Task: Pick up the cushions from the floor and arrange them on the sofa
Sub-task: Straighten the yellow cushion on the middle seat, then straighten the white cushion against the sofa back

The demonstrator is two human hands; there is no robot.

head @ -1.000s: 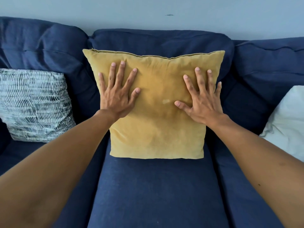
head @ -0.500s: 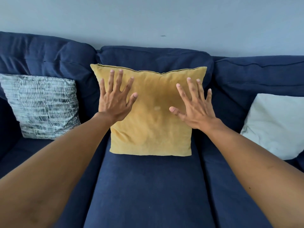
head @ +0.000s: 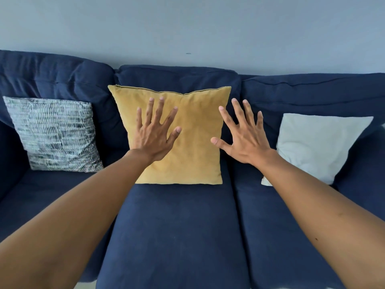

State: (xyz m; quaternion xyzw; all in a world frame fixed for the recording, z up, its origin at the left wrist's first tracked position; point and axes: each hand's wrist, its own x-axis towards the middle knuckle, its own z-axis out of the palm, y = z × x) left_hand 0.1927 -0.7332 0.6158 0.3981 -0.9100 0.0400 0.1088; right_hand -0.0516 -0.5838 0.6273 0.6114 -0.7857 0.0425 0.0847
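Note:
A mustard yellow cushion (head: pixel 193 142) stands upright on the middle seat of the dark blue sofa (head: pixel 177 226), leaning on the backrest. My left hand (head: pixel 155 132) is spread in front of the cushion's left half, fingers apart, holding nothing. My right hand (head: pixel 242 136) is spread at the cushion's right edge, mostly over the sofa back, also holding nothing. Whether either palm touches the fabric is unclear. A grey-and-white patterned cushion (head: pixel 56 134) leans on the left seat. A plain white cushion (head: pixel 320 144) leans on the right seat.
A pale grey wall (head: pixel 187 28) rises behind the sofa. The seat fronts below the cushions are bare blue fabric. A sliver of light floor (head: pixel 87 285) shows at the bottom edge.
The view has pulled back and risen, so more sofa and wall show. My right hand has come off the yellow cushion toward its right edge. The cushion has stayed put.

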